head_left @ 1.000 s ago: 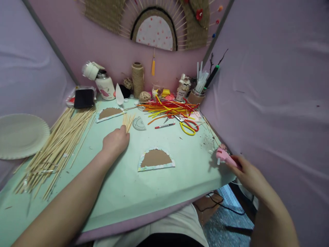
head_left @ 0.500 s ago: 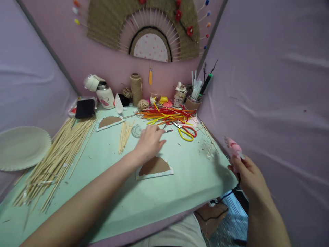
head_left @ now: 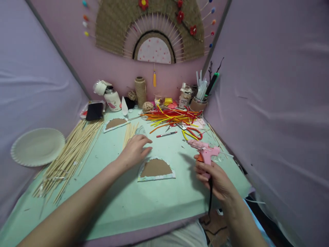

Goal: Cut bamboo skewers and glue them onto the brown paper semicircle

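My right hand (head_left: 214, 176) is wrapped round the handle of a pink glue gun (head_left: 205, 151), its nozzle pointing left over the table. A clear glue stick pokes out of the gun's back. My left hand (head_left: 135, 149) hovers over the table with its fingers apart and holds nothing. Just right of and below it lies a brown cardboard half-circle (head_left: 156, 168) with a white edge. Close behind my left hand are a clear protractor (head_left: 140, 130) and a small bunch of thin sticks (head_left: 129, 133). A red pen (head_left: 166, 134) lies between the hands, farther back.
Long sticks (head_left: 74, 151) and a white paper plate (head_left: 38, 146) cover the left side. Behind are a second half-circle (head_left: 116, 123), a bottle (head_left: 113, 100), twine (head_left: 140, 92), coloured pipe cleaners (head_left: 172, 115) and scissors (head_left: 191, 133). The gun's black cord (head_left: 210, 199) hangs over the front edge.
My right hand has brought the glue gun left from beyond the table's right edge to over the table. My left hand has moved left and towards me, uncovering the pen.
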A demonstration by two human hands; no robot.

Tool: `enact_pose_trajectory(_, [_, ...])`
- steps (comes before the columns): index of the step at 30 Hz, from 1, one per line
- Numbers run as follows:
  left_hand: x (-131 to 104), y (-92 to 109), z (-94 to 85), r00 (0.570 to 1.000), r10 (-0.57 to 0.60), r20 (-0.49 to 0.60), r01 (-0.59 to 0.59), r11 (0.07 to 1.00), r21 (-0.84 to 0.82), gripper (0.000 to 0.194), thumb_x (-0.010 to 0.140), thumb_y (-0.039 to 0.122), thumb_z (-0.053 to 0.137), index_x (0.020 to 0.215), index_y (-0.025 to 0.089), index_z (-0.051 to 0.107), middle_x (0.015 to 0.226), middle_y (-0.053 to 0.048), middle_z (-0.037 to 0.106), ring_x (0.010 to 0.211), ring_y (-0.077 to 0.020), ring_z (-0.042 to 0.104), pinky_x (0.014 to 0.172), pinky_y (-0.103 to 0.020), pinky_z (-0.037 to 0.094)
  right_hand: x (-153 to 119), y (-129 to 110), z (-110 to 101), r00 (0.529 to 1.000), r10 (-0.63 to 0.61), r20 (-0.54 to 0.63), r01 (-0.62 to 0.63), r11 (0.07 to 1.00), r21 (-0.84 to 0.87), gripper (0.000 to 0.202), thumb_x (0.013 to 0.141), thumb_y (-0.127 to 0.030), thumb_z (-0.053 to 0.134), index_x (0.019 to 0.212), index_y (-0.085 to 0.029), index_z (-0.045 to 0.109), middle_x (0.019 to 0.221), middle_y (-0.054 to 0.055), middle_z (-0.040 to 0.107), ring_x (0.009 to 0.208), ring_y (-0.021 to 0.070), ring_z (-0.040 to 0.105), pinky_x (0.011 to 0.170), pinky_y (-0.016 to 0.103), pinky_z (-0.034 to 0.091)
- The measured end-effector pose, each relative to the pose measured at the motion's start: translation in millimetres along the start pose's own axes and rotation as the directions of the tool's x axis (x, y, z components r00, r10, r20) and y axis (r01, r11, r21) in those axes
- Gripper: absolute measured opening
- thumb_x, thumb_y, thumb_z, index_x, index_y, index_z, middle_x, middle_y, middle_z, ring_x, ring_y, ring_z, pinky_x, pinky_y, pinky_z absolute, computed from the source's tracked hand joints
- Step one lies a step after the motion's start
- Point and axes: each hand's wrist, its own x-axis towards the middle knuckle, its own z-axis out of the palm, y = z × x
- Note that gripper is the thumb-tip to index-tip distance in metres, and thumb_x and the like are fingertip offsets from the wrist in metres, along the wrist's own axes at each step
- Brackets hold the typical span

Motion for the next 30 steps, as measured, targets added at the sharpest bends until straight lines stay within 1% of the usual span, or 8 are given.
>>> enact_pose_trajectory(4, [-19, -39, -12.4, 0.983, -0.171, -0.069, 0.172, 0.985, 0.006, 0.031, 0.088, 0.037, 0.049, 0.108, 0.019, 0.065, 0.11, -0.009, 0.063, 0.107, -0.0249, 0.056, 0.096, -0.039, 0.043, 8, 9, 15, 0.995, 0.072, 0.071, -0.072, 0.997, -0.005, 0.031, 0.065, -0.024, 0.082, 0.09, -0.013, 0.067, 0.062, -0.006, 0.039, 0.052, 0.0049, 0.031, 0.04, 0.014, 0.024])
enact_pose_trajectory(8, [-31, -62, -15.7, 0.917, -0.379, -0.123, 0.387, 0.921, 0.046, 0.038, 0.087, 0.038, 0.047, 0.114, 0.016, 0.063, 0.11, -0.011, 0.061, 0.096, -0.0235, 0.061, 0.091, -0.037, 0.047, 11, 14, 23, 0.983, 0.138, 0.123, -0.137, 0.99, -0.017, 0.03, 0.069, -0.029, 0.08, 0.091, -0.014, 0.066, 0.067, -0.004, 0.043, 0.05, 0.0033, 0.03, 0.038, 0.013, 0.021])
enact_pose_trajectory(12, [-34, -71, -8.7, 0.868, -0.479, -0.133, 0.492, 0.865, 0.096, 0.041, 0.085, 0.04, 0.048, 0.115, 0.015, 0.061, 0.109, -0.013, 0.058, 0.099, -0.026, 0.06, 0.09, -0.037, 0.046, 12, 19, 28, 0.982, 0.146, 0.119, -0.143, 0.989, -0.035, 0.028, 0.071, -0.032, 0.078, 0.089, -0.015, 0.066, 0.067, -0.003, 0.044, 0.048, 0.0037, 0.028, 0.036, 0.013, 0.021])
enact_pose_trajectory(18, [-25, -72, -11.2, 0.857, -0.51, -0.071, 0.515, 0.851, 0.103, 0.026, 0.086, 0.036, 0.05, 0.098, 0.017, 0.061, 0.094, -0.009, 0.064, 0.087, -0.0253, 0.061, 0.075, -0.035, 0.047, 13, 27, 28, 0.965, 0.205, 0.163, -0.211, 0.977, 0.022, 0.023, 0.074, -0.031, 0.075, 0.086, -0.015, 0.066, 0.067, -0.004, 0.04, 0.047, 0.0024, 0.024, 0.035, 0.01, 0.02])
enact_pose_trajectory(22, [-18, -47, -18.4, 0.92, -0.363, -0.147, 0.37, 0.929, 0.019, 0.015, 0.086, 0.03, 0.054, 0.088, 0.018, 0.062, 0.091, -0.007, 0.064, 0.087, -0.0227, 0.059, 0.077, -0.034, 0.047, 14, 34, 28, 0.954, 0.242, 0.176, -0.25, 0.968, 0.025, 0.021, 0.075, -0.031, 0.075, 0.085, -0.016, 0.067, 0.067, -0.004, 0.039, 0.047, 0.0025, 0.025, 0.035, 0.009, 0.019])
enact_pose_trajectory(24, [-15, -23, -16.4, 0.974, -0.154, -0.167, 0.128, 0.979, -0.157, 0.011, 0.086, 0.026, 0.057, 0.088, 0.018, 0.064, 0.091, -0.005, 0.063, 0.086, -0.0187, 0.059, 0.079, -0.032, 0.047, 13, 37, 30, 0.956, 0.239, 0.17, -0.242, 0.97, -0.006, 0.022, 0.075, -0.033, 0.075, 0.086, -0.016, 0.067, 0.067, -0.004, 0.04, 0.048, 0.0025, 0.025, 0.035, 0.009, 0.02])
enact_pose_trajectory(26, [-13, 0, -9.7, 0.984, 0.021, -0.174, -0.07, 0.956, -0.283, 0.01, 0.087, 0.025, 0.058, 0.091, 0.02, 0.066, 0.095, -0.005, 0.063, 0.092, -0.0178, 0.059, 0.084, -0.032, 0.048, 12, 40, 32, 0.959, 0.226, 0.172, -0.221, 0.974, -0.048, 0.023, 0.076, -0.035, 0.075, 0.088, -0.016, 0.067, 0.068, -0.004, 0.04, 0.048, 0.0023, 0.024, 0.036, 0.01, 0.02])
enact_pose_trajectory(30, [-9, 23, 8.5, 0.982, 0.058, -0.177, -0.111, 0.946, -0.303, 0.011, 0.086, 0.024, 0.062, 0.095, 0.021, 0.069, 0.097, -0.006, 0.061, 0.097, -0.0207, 0.058, 0.087, -0.036, 0.048, 8, 43, 34, 0.964, 0.212, 0.163, -0.195, 0.974, -0.117, 0.026, 0.076, -0.036, 0.075, 0.09, -0.016, 0.068, 0.068, -0.003, 0.043, 0.048, 0.0029, 0.024, 0.037, 0.013, 0.019])
